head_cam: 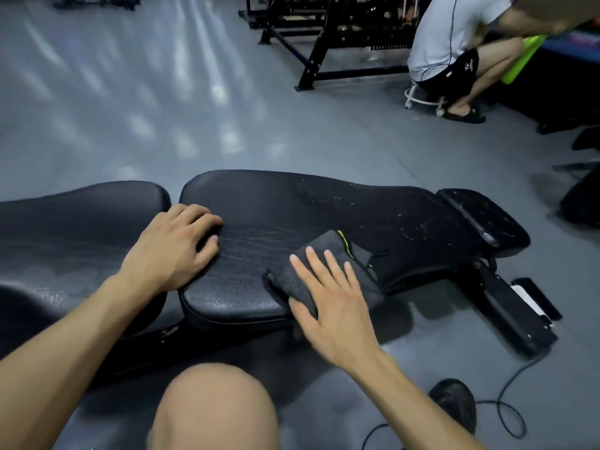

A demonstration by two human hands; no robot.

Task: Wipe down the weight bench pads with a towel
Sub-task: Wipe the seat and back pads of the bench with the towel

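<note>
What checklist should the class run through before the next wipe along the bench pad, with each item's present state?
1. Towel under the right hand, palm flat: ok.
2. Left hand bracing the long pad: ok.
3. Towel fully on the pad: not ok, it overhangs the near edge.
4. White specks toward the small end pad cleaned: not ok.
5. Towel damp or dry: cannot tell.
6. Floor cable clear of the pad: ok.

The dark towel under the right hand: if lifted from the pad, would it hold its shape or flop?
Probably flop: the towel lies folded in soft layers and drapes over the pad edge. It looks light, since the flat right hand alone pins it. On the smooth, shiny pad it should slide easily.
</note>
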